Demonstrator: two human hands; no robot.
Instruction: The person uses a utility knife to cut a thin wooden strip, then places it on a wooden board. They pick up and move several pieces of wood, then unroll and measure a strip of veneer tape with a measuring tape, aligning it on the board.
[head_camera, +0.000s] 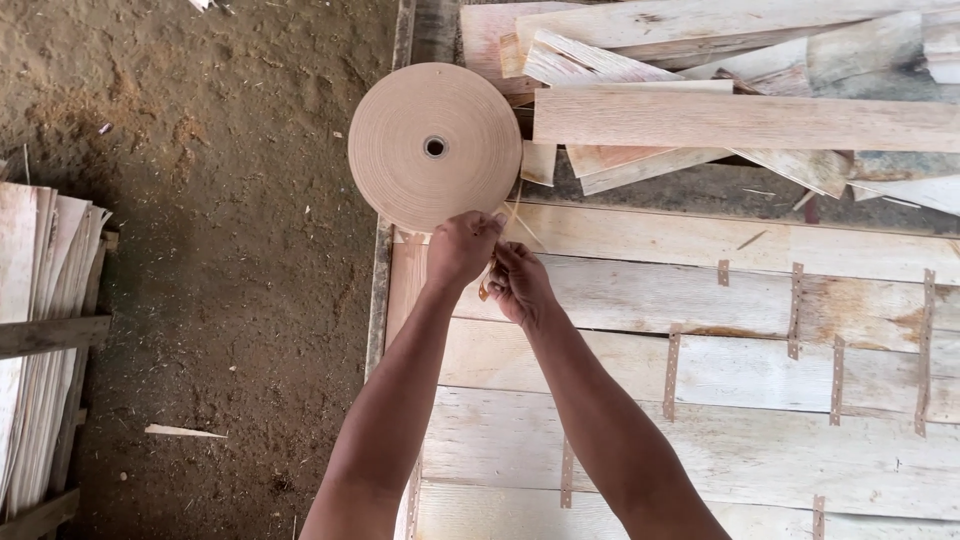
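At the far left, a stack of thin veneer sheets (40, 330) stands on edge in a wooden rack, and beside it is the dirt floor (230, 230), covered with sawdust. Then comes the big roll of brown paper tape (434, 146); it lies flat at the top left corner of the table (700, 440), partly over the edge. My left hand (462, 247) is just below the roll and touches its lower rim, with the fingers closed around the loose end of the tape. My right hand (518, 283) is just beside it, also closed, and it pinches a thin yellowish strip (510, 225) that goes up toward the roll. I cannot tell exactly how the strip runs between my fingers. On the table lie pale veneer sheets joined by short tape pieces (672, 375). At the top right, loose wood strips (740, 120) lie in a pile.
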